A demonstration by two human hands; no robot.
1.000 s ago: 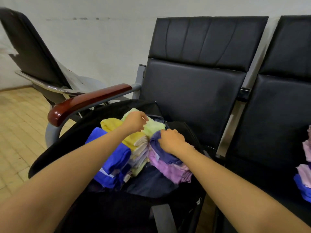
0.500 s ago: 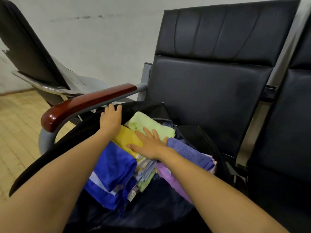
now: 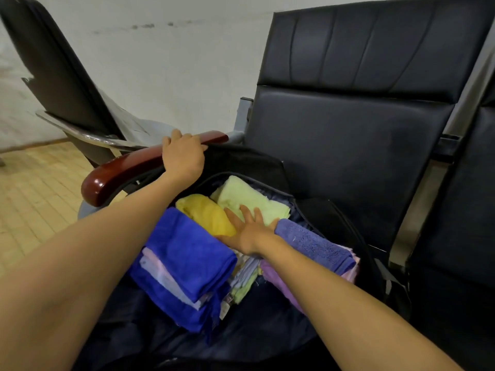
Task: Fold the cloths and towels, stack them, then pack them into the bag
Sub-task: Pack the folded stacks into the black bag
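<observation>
An open black bag (image 3: 267, 336) lies on a chair seat, filled with folded towels: a blue one (image 3: 187, 253) at the left, a yellow one (image 3: 206, 212), a light green one (image 3: 249, 199) at the back and a purple one (image 3: 313, 245) over pink cloths at the right. My right hand (image 3: 249, 228) presses flat on the towels between the yellow and purple ones, fingers straight. My left hand (image 3: 183, 153) grips the black flap (image 3: 241, 159) of the bag at its far left edge, beside the wooden armrest.
The bag sits on a black padded chair (image 3: 348, 129) with a red-brown wooden armrest (image 3: 128, 167) at the left. Another black seat (image 3: 460, 210) adjoins at the right. A separate tilted chair (image 3: 53, 76) stands at the far left on the wooden floor (image 3: 34, 188).
My left hand left the towels, rose to the bag's flap and closed on it by the armrest. My right hand moved from the purple towel to press flat on the stacks.
</observation>
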